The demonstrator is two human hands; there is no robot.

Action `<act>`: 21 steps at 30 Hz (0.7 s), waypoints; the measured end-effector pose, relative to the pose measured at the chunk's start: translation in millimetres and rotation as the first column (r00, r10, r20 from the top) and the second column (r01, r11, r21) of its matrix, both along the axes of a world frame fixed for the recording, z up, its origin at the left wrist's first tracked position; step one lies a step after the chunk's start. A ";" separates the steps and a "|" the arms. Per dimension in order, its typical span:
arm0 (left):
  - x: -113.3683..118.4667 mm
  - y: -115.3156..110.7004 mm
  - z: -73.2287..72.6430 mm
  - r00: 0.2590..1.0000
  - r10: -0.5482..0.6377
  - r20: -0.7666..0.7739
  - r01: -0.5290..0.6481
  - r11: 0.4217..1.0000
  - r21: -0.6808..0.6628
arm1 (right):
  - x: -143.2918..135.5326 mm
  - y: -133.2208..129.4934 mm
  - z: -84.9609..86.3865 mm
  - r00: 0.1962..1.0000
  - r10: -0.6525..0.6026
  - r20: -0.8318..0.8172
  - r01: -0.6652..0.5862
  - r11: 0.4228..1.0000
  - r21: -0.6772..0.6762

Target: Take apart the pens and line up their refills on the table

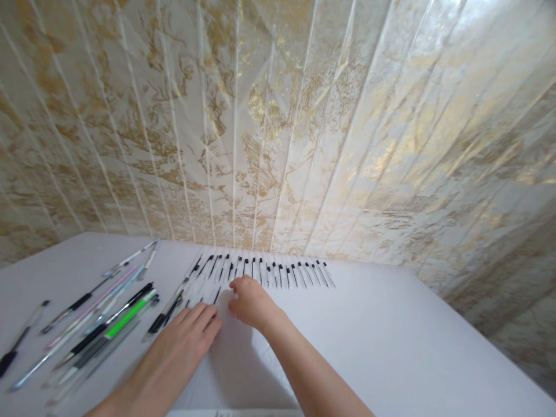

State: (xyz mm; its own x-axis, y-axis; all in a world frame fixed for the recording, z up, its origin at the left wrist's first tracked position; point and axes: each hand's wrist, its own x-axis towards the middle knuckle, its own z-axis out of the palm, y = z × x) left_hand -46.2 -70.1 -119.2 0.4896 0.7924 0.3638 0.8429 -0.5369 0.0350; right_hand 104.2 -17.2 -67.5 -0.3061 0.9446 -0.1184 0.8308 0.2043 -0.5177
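Note:
Slightly blurred, my left hand (191, 330) lies palm down on the white table, fingers stretched forward and side by side. Its fingertips reach the near ends of some thin clear sticks with black parts, which look like pen refills. My right hand (252, 302) is just to the right, fingers curled, thumb and forefinger apart with nothing visible between them. One dark thin stick (217, 295) lies between the two hands. Beyond them runs a long row of clear sticks with black ends (287, 277), set side by side. My right hand covers the near part of this row.
At the left lie loose pens, among them a green one (130, 315), a pink one (93, 304) and a black-gripped pen (80, 301). Dark-gripped pens (163, 315) lie beside my left hand. Behind the white table (391, 336) hangs a gold-patterned curtain (260, 145). A pale edge shows at the bottom.

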 end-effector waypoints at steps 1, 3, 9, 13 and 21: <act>-2.9 0.7 0.8 1.000 0.002 -0.019 -0.002 1.000 0.014 | -0.3 -0.4 -3.3 1.000 0.001 0.001 -0.001 1.000 0.002; -8.1 2.3 1.7 0.999 0.011 -0.041 -0.010 0.999 0.032 | -3.0 -0.8 -9.5 1.000 -0.001 0.003 0.001 1.000 0.007; -14.7 9.5 3.6 0.992 0.031 -0.123 -0.025 0.998 0.050 | -14.4 -0.1 -19.1 1.000 0.002 -0.024 -0.001 0.999 0.037; -13.5 12.6 7.8 0.989 0.044 -0.139 -0.033 0.996 0.080 | -16.9 0.7 -21.7 0.999 0.003 -0.052 0.000 0.999 0.055; -10.0 12.0 14.2 0.989 0.081 -0.125 -0.071 0.994 0.078 | -17.9 2.9 -24.1 0.995 0.013 -0.103 -0.007 0.998 0.063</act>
